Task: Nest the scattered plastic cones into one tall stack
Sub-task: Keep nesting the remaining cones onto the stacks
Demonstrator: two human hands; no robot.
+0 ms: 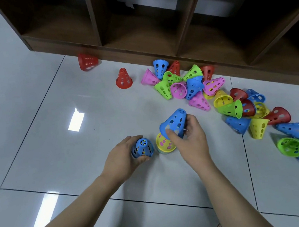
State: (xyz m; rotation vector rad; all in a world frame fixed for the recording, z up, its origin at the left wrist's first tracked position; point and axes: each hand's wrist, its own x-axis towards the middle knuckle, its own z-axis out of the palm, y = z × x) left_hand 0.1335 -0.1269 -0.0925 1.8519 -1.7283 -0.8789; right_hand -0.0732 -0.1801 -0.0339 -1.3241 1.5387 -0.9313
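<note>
Hands [189, 138] grip blue cone [174, 122]; stack [142, 148] perhaps nested.

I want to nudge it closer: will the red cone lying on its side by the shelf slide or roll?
The red cone would probably roll in a curve, since it tapers. Its thin, holed plastic suggests it is light and may skid on the glossy tile floor.

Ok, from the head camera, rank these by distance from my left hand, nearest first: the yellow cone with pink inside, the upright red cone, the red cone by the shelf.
From the left hand:
1. Yellow cone with pink inside, just right of it.
2. Upright red cone, farther up the floor.
3. Red cone by the shelf, on its side against the shelf base.
</note>
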